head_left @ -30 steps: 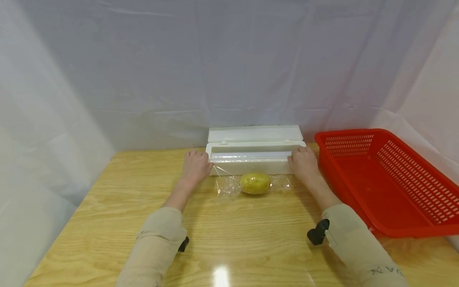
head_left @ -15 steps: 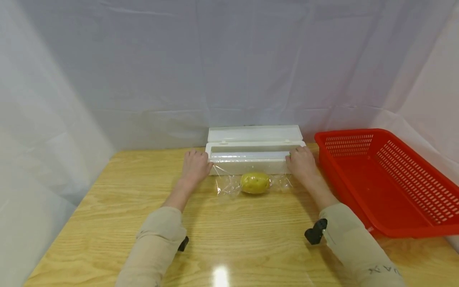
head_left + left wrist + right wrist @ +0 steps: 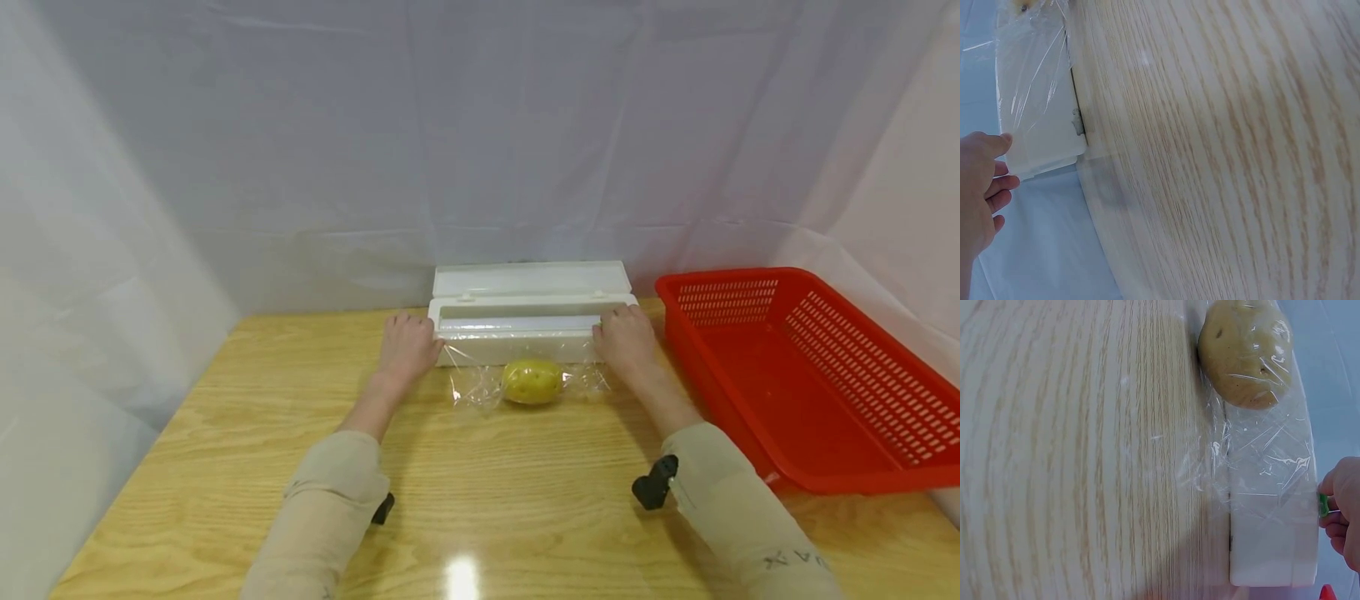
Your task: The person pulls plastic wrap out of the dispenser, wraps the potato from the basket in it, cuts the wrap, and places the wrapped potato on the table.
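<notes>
A long white cling film box (image 3: 468,350) stands at the table's back edge, its lid (image 3: 532,279) swung up. Inside lies the film roll (image 3: 517,323). Clear cling film (image 3: 475,387) comes over the front wall and wraps round a potato (image 3: 532,382) just before the box. My left hand (image 3: 408,343) grips the box's left end, thumb at the front rim and fingers round the corner. Near the right end my right hand (image 3: 627,340) pinches a small green slide cutter (image 3: 1323,505) on the rim. In the right wrist view, wrinkled film covers the potato.
A red plastic basket (image 3: 720,379) with slotted walls stands at the right, close beside my right forearm. A pale sheet (image 3: 525,150) hangs behind the wooden table (image 3: 510,500), and further sheeting flanks both sides.
My right hand has slid slightly left along the box's rim with the slide cutter. My left hand keeps its grip on the left end. Potato and film stay nearly in place.
</notes>
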`<state>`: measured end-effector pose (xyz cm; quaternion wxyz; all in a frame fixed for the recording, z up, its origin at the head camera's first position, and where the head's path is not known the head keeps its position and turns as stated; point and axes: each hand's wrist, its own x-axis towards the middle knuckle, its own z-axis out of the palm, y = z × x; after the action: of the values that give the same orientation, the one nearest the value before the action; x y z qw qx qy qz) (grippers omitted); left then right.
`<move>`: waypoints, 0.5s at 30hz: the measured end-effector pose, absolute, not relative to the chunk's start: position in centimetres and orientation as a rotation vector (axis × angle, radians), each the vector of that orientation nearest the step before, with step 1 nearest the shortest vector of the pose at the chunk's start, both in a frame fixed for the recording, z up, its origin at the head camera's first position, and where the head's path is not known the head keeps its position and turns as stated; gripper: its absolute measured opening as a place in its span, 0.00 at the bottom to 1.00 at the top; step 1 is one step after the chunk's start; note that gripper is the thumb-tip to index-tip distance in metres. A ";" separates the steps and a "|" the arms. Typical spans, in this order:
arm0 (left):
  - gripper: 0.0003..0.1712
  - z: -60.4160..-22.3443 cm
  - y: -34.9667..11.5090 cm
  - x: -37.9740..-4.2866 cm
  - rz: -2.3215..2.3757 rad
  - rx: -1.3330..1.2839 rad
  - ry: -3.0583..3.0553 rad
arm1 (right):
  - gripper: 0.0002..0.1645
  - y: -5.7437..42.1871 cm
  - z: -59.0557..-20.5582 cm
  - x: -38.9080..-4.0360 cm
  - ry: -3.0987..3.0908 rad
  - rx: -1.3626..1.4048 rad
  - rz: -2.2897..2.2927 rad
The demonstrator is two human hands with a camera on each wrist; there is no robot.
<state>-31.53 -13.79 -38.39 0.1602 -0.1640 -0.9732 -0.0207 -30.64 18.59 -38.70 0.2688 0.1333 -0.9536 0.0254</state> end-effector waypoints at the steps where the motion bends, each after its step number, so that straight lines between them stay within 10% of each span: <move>1: 0.19 -38.4 -13.8 -31.6 -0.055 -0.471 -2.778 | 0.13 18.5 -38.7 -30.7 -2.571 0.351 0.071; 15: 0.19 -38.5 -13.9 -31.7 -0.004 -0.476 -2.817 | 0.17 18.7 -38.4 -30.3 -2.693 0.231 0.023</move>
<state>-31.65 -13.92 -38.47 0.1419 -0.1648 -0.9761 -0.0016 -30.30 18.67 -38.42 0.2175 0.0835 -0.9724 0.0084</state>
